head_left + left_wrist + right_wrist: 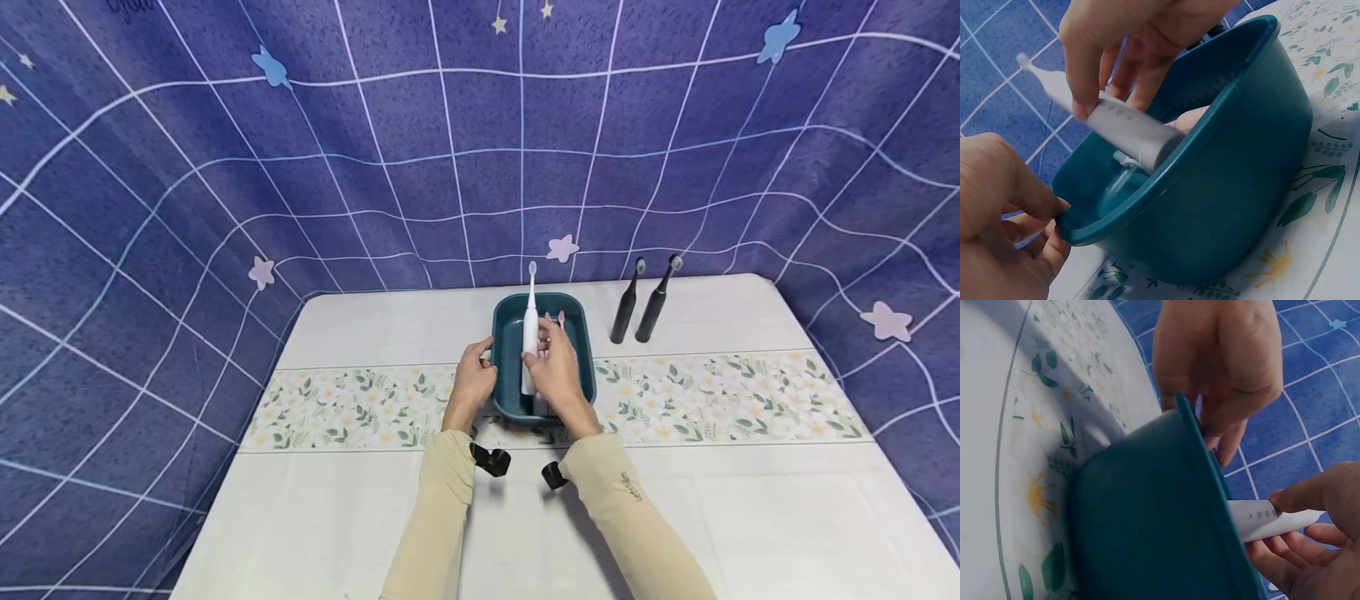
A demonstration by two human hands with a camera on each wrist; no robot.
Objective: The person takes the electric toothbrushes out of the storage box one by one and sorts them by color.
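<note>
My right hand (557, 367) grips a white electric toothbrush (530, 342) by its handle, thumb on the button side, over the teal basin (498, 333). The brush head points toward the curtain, and the handle's bottom end is still within the rim in the left wrist view. My left hand (1007, 212) pinches the basin's rim (1079, 236) at its left side between thumb and fingers. Inside the basin lie other pale toothbrushes, one with a pink head (561, 317); my right hand partly hides them.
Two black electric toothbrushes (624, 310) (654, 310) stand upright on the table to the right of the basin. A floral strip (720, 398) crosses the white table (337, 517). Behind hangs a blue curtain (480, 183) with a white grid and stars.
</note>
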